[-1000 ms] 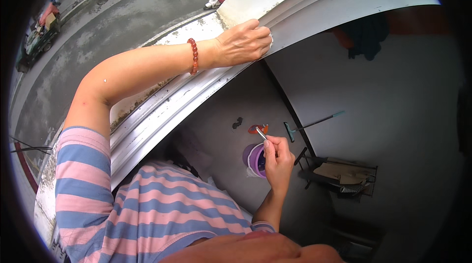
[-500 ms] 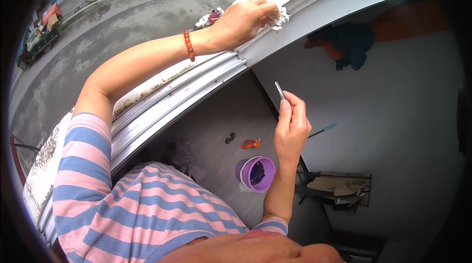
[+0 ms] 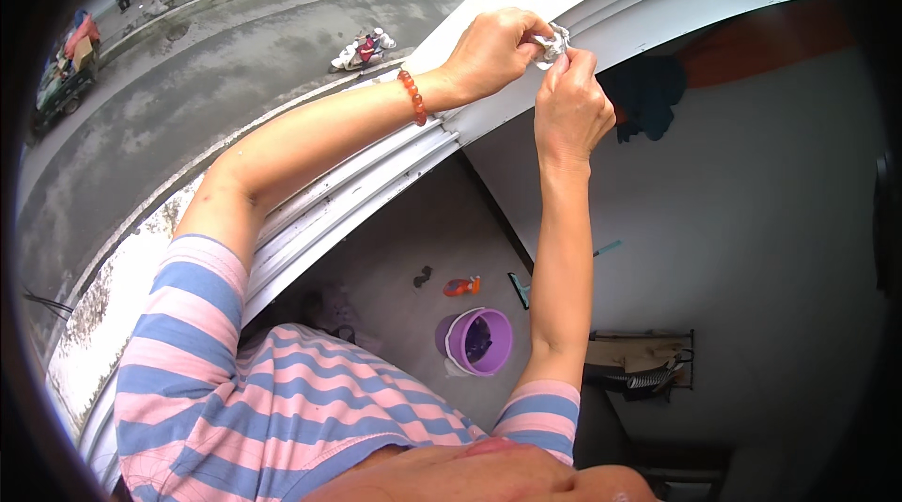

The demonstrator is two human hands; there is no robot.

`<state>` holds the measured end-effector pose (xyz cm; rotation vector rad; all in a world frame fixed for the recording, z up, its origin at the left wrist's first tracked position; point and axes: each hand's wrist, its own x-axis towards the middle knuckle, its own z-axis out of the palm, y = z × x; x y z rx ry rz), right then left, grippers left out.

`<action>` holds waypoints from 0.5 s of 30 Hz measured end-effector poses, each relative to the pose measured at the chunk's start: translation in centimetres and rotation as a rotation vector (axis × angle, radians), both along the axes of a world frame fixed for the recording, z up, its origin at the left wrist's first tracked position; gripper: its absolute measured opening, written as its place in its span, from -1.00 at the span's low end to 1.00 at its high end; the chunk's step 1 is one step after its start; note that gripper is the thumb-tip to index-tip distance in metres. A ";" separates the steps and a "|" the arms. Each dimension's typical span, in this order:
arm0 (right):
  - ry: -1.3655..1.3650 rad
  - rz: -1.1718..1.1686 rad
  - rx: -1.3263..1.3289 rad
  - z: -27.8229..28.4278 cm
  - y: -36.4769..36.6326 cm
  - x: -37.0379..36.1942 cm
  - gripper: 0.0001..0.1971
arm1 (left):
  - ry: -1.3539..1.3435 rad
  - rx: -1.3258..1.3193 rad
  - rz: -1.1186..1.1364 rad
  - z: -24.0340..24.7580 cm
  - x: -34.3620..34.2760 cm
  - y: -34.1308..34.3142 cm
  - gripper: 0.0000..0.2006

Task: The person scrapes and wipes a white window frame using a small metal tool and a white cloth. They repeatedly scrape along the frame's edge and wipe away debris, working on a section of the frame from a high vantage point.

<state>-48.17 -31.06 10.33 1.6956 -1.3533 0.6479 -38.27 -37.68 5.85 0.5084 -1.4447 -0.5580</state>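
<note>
My left hand (image 3: 493, 56), with a beaded bracelet (image 3: 412, 96) at its wrist, pinches a crumpled white tissue (image 3: 554, 44) above the white window frame (image 3: 658, 18). Close against the tissue, my right hand (image 3: 575, 109) is closed, thumb and fingers pressed together at the wad's near edge. The slim metal tool it held a moment earlier does not show now; its tip seems covered by the tissue and fingers. Both arms are raised, and the two hands meet over the frame's grooved track.
Below on the floor stand a purple bucket (image 3: 503, 347), an orange spray bottle (image 3: 462, 287) and a squeegee (image 3: 521, 291). A small rack (image 3: 691, 361) stands by the wall at right. Outside, beyond the ledge, lies a street (image 3: 225, 79) with a scooter rider (image 3: 365, 49).
My right hand has risen from lower down to the tissue, and its metal tool has gone out of sight. My left hand has lifted the tissue slightly off the frame, moving right.
</note>
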 end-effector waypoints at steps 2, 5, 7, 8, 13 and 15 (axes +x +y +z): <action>0.005 -0.050 0.001 -0.1 -0.1 0.5 -0.86 | 0.011 -0.013 0.056 0.0 -0.3 0.2 -0.83; 0.036 -0.100 -0.014 -0.4 -0.4 1.2 -0.85 | -0.015 -0.064 0.151 0.0 -0.4 0.2 -0.88; 0.079 -0.150 -0.008 -0.3 -0.5 1.6 -0.84 | -0.036 -0.143 0.199 0.0 -0.4 0.0 -0.90; 0.106 -0.186 0.008 -0.1 -0.5 1.9 -0.84 | -0.049 -0.179 0.220 -0.1 -0.4 0.0 -0.91; 0.100 -0.318 0.141 -1.5 -0.8 3.1 -0.84 | -0.142 -0.230 0.208 -2.1 0.3 -0.3 -0.94; 0.051 -0.314 0.139 -3.1 -0.9 3.0 -0.84 | -0.167 -0.250 0.182 -3.4 0.4 -0.3 -0.94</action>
